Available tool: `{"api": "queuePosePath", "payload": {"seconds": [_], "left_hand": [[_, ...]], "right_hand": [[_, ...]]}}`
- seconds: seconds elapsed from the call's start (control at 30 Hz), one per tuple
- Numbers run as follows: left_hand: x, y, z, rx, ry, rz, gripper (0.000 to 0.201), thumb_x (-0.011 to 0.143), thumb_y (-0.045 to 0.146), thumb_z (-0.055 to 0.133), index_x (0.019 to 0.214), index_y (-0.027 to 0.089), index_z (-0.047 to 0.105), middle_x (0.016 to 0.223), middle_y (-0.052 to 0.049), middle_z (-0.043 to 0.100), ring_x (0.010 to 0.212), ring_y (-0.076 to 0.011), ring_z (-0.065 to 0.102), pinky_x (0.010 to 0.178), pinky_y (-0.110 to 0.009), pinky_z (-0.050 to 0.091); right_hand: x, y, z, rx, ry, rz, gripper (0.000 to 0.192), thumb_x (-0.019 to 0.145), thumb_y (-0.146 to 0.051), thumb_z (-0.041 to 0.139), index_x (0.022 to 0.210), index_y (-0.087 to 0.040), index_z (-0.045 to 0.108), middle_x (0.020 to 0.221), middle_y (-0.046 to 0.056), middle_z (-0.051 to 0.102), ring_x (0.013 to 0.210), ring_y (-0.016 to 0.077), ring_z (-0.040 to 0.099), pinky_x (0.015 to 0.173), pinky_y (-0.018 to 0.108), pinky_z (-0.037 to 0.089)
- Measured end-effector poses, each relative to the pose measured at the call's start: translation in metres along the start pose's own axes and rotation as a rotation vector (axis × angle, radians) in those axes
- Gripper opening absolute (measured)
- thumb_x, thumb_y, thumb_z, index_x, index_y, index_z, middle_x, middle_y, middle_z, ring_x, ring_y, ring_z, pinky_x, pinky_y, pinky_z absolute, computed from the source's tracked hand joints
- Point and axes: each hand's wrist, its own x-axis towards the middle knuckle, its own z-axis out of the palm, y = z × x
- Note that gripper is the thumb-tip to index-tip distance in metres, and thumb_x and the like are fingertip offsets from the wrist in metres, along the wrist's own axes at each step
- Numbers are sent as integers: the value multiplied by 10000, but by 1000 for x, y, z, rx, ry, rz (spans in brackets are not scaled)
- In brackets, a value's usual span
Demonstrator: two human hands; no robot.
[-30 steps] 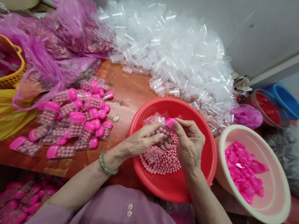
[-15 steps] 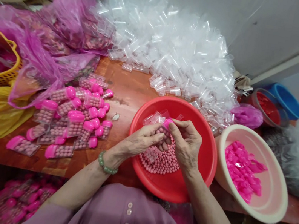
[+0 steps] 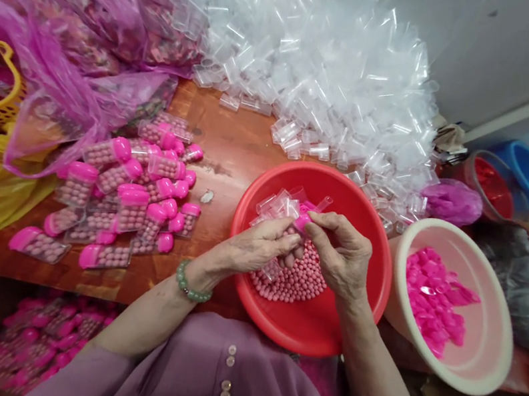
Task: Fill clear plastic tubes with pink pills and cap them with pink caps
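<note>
While the left hand (image 3: 261,248) grips a small clear container (image 3: 289,232) filled w/ pink beads, the right hand (image 3: 339,254) pinches a pink cap (image 3: 302,220) onto its top, both over the red basin (image 3: 368,242). Looks like the capping step, cap not clearly seated. Next move prob needs a firm straight press w/ the container held steady. Loose beads (image 3: 294,281) lie below in the basin. Spare caps sit in the cream bowl (image 3: 484,370) to the right; finished capped containers (image 3: 125,208) lie left on the table (image 3: 231,152), empty clear ones (image 3: 316,71) piled behind.
</note>
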Motion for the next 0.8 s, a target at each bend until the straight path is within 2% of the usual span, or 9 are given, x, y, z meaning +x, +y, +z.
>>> {"api": "queuePosePath", "payload": {"seconds": [0.07, 0.1, 0.23, 0.3, 0.47, 0.63, 0.8], "left_hand": [[0, -1, -1, -33, 8, 4, 456, 873, 586, 585, 938, 137, 546, 819, -14, 558, 677, -97, 558, 662, -256, 460], [0, -1, -1, -51, 26, 12, 446, 867, 579, 600, 925, 139, 553, 819, -15, 562, 681, -96, 552, 662, -251, 456], [1, -2, -1, -170, 104, 17, 402, 851, 522, 653, 948, 139, 577, 827, -23, 584, 684, -99, 539, 625, -233, 427], [2, -1, -1, -232, 95, 6, 389, 850, 495, 662, 984, 138, 583, 843, -32, 597, 712, -116, 566, 651, -244, 446], [4, 1, 0, -217, 97, 48, 357, 852, 479, 669, 928, 138, 594, 852, -36, 600, 790, -135, 566, 749, -268, 464], [3, 1, 1, -246, 60, 35, 407, 822, 518, 695, 900, 133, 589, 819, -25, 584, 751, -116, 546, 716, -250, 449], [1, 2, 0, -258, 49, 17, 428, 816, 537, 697, 856, 126, 587, 772, -16, 582, 709, -103, 530, 680, -239, 433]], "right_hand": [[-4, 3, 2, -80, 38, -49, 77, 877, -254, 656, 944, -241, 691, 835, 4, 716, 745, 145, 665, 711, 296, 540], [-5, 4, 2, -142, 15, -97, 132, 877, -268, 656, 1005, -244, 677, 883, 19, 723, 782, 161, 679, 736, 316, 549], [-7, 7, 1, -413, -146, -358, 633, 764, -420, 755, 1308, -209, 509, 1121, 133, 692, 997, 291, 676, 855, 453, 551], [-6, 6, 3, -522, -142, -446, 783, 735, -466, 755, 1380, -175, 420, 1151, 171, 665, 1026, 330, 654, 857, 497, 542], [-4, 5, 10, -716, -67, -548, 763, 774, -401, 664, 1414, -128, 351, 1058, 179, 664, 927, 319, 653, 783, 469, 533], [-3, 10, 9, -708, -52, -609, 753, 769, -411, 628, 1425, -164, 356, 996, 138, 674, 856, 288, 655, 749, 427, 512], [-1, 8, 9, -742, -17, -670, 754, 744, -401, 650, 1398, -125, 398, 873, 120, 670, 758, 266, 636, 704, 409, 510]]}}
